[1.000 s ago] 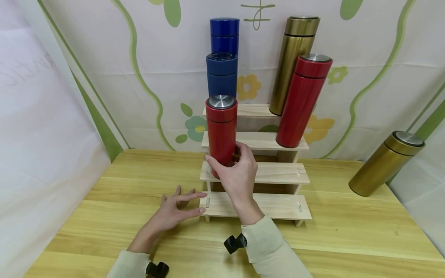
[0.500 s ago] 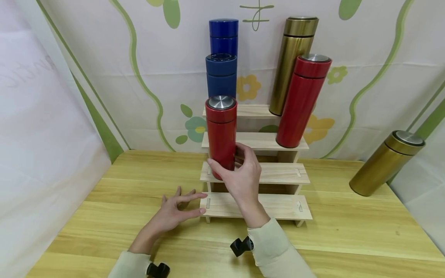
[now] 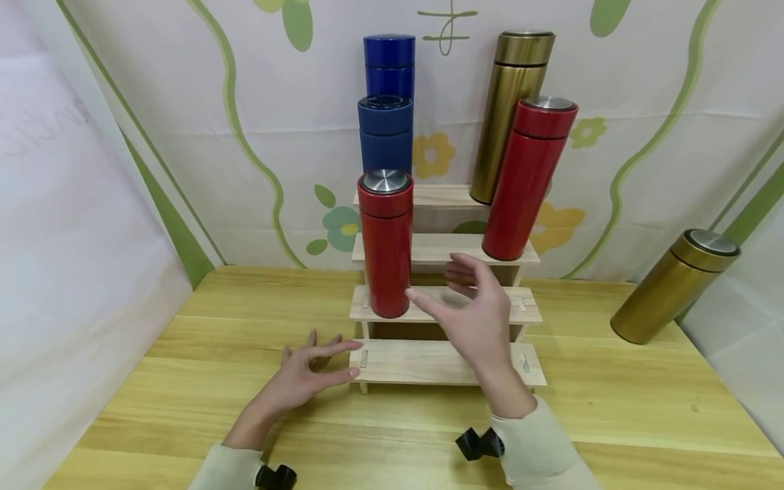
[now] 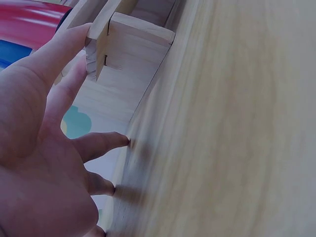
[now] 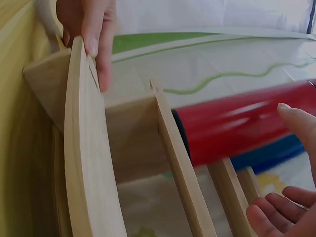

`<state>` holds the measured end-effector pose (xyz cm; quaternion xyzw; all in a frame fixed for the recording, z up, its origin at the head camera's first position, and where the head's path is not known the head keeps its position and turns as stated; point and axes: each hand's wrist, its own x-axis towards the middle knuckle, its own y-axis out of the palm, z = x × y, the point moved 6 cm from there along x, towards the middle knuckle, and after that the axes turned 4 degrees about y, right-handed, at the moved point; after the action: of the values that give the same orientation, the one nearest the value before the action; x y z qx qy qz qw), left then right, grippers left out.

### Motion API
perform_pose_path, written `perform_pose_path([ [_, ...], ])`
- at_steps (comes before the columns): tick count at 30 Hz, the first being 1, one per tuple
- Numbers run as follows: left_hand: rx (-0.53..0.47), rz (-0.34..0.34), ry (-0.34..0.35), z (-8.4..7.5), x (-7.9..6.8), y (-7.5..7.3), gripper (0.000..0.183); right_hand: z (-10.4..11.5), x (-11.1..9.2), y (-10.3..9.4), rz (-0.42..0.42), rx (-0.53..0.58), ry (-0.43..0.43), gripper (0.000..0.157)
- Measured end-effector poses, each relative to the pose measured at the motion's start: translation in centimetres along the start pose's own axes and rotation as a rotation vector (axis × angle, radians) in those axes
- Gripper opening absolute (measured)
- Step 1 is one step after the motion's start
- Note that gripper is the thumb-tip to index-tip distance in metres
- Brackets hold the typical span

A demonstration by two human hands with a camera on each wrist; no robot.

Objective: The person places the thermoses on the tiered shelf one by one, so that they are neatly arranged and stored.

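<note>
A red thermos [image 3: 387, 262] with a silver lid stands upright at the left end of the second step of the stepped wooden stand [image 3: 450, 359]. To its right, my right hand [image 3: 480, 309] is spread and holds nothing, its thumb tip close to the thermos. In the right wrist view the thumb [image 5: 298, 123] and fingers point toward the red thermos [image 5: 242, 121]. My left hand [image 3: 301, 374] touches the left end of the lowest step with straight thumb and index finger. The left wrist view shows both tips on the board end [image 4: 94, 54], other fingers reaching down to the table.
Behind the red thermos stand a matte blue thermos [image 3: 386, 139] and a darker glossy blue one [image 3: 389, 64]. On the right are a gold thermos [image 3: 511, 109] and another red thermos [image 3: 531, 184]. A shorter gold thermos [image 3: 674, 289] stands on the wooden table [image 3: 202, 367].
My right hand has let go of the red thermos and moved right, its fingers spreading. The thermos stays on the second step. My left hand keeps its place at the lowest step.
</note>
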<state>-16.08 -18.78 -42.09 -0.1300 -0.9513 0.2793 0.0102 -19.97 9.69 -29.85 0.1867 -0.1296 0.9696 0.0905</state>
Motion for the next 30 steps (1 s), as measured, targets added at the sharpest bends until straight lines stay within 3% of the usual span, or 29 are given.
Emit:
perform_pose_path([
  [7,-0.011,0.000,0.002,0.0,0.0,-0.1,0.046,-1.1,0.0,-4.9,-0.032,0.011,-0.051,0.065],
  [15,-0.021,-0.001,0.012,0.1,0.0,0.0,0.046,-2.2,0.2,-9.6,-0.118,-0.052,-0.090,0.065],
  [30,-0.022,-0.002,0.016,0.1,0.1,0.0,0.045,-5.6,0.9,-15.3,-0.274,-0.115,0.015,0.064],
])
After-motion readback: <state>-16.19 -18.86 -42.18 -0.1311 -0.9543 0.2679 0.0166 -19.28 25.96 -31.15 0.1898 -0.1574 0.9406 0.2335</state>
